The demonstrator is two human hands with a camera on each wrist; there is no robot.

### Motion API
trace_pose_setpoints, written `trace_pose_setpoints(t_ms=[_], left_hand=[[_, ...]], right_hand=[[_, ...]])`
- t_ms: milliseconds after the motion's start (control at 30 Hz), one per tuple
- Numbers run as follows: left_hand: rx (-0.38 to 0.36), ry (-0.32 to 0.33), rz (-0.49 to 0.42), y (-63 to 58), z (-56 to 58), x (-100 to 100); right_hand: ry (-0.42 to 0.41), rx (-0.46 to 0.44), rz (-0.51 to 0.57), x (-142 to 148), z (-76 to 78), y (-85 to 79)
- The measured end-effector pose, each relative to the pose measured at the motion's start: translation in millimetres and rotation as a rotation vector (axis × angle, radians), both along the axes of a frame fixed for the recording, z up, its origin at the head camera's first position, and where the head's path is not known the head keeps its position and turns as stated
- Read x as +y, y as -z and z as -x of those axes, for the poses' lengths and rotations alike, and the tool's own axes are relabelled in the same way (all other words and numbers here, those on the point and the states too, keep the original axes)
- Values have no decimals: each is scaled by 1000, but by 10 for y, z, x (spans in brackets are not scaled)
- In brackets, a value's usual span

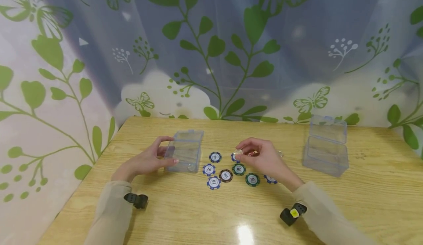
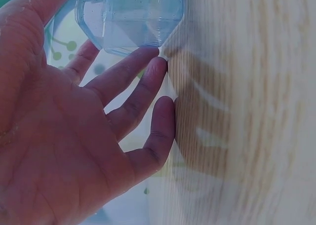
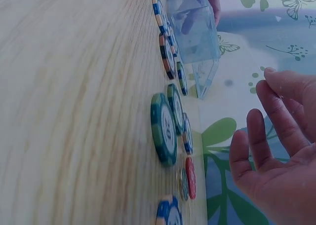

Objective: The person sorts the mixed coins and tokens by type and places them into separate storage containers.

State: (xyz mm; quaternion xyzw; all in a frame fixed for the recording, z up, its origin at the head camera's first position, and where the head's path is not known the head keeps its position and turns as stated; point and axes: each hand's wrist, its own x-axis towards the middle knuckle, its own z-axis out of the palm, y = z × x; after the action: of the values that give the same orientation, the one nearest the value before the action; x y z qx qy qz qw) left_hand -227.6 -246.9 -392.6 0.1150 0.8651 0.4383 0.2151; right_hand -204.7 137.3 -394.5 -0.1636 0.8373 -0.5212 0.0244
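Observation:
My left hand (image 1: 147,160) grips an open clear plastic box (image 1: 183,150) at its left side, thumb across the near side and fingers behind. A shiny coin (image 1: 191,167) lies inside the box, near its front right corner. In the left wrist view the box (image 2: 131,22) is above my spread fingers. My right hand (image 1: 266,158) pinches a pale shiny coin (image 1: 238,151) between thumb and fingertips, above a blue poker chip (image 1: 234,158). The right wrist view does not show this coin. Beneath the right hand, a red chip (image 3: 191,178) stays partly covered in the head view.
Several chips lie flat between the hands, among them a black one (image 1: 226,176) and a green one (image 1: 252,179). Another coin (image 1: 280,154) sits beyond the right wrist. A second open clear box (image 1: 325,164) stands at the right, before the patterned curtain (image 1: 231,54).

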Motion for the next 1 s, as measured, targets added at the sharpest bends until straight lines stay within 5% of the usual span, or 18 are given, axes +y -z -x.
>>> trace_pose_setpoints(t_ms=[1000], left_hand=[[-17,-8,7,-12,3,17]], right_hand=[[-31,-65,97,-512,89,-6]])
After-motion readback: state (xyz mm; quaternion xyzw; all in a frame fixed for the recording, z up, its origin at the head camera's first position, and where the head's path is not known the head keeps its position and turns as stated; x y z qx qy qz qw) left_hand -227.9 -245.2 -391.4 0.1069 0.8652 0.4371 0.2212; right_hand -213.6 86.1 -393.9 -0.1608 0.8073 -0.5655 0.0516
